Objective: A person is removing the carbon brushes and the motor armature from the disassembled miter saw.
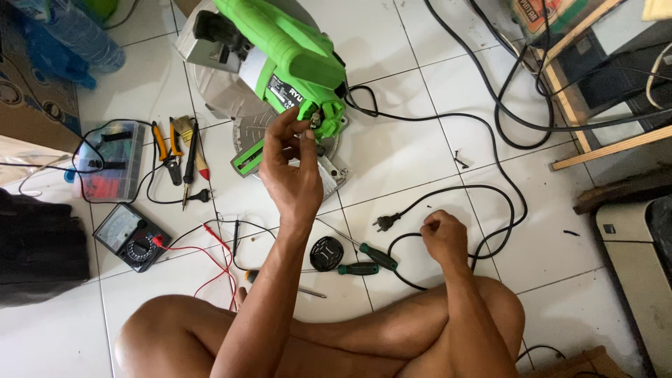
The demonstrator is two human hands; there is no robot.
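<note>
A green power saw (280,52) with a metal base lies on the white tiled floor ahead of me. My left hand (290,168) is raised to its rear end, fingertips pinching at a small part by the green cap (329,115). My right hand (442,236) rests on my knee, fingers curled around the black power cord (483,241). The cord's plug (383,222) lies on the floor just left of that hand.
Two green-handled screwdrivers (367,262) and a round black cover (326,253) lie near my legs. An analogue multimeter (131,236) with red and black leads, pliers (166,150), a brush and a parts box (112,162) sit left. Wooden frame (574,119) and cables are at right.
</note>
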